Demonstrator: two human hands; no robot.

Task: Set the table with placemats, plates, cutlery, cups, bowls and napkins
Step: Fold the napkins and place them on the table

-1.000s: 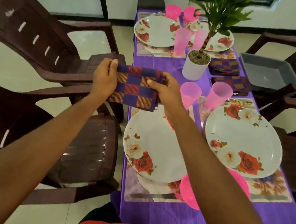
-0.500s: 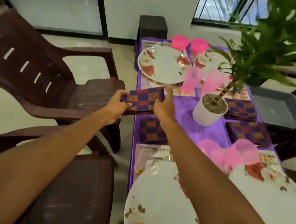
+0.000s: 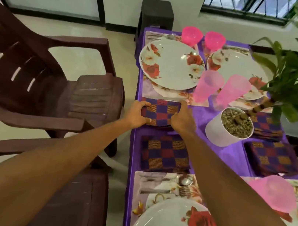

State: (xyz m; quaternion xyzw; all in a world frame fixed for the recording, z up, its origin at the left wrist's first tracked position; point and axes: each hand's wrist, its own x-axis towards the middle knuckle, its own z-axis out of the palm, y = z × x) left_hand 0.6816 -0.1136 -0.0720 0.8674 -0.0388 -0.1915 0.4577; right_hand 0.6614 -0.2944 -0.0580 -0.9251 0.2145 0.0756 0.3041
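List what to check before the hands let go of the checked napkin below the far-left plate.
1. Both hands hold the napkin: ok, left hand at its left end, right hand at its right.
2. Napkin flat on the tablecloth: cannot tell.
3. Clear of the plate: ok.
4. Clear of pink cup and plant pot: ok, both apart, to its right.
5. Apart from nearer napkin: ok, tablecloth shows between.

Clothed table (image 3: 200,117) bears placemats (image 3: 148,90), napkins (image 3: 165,152), seemingly pebbled pot (image 3: 217,131).
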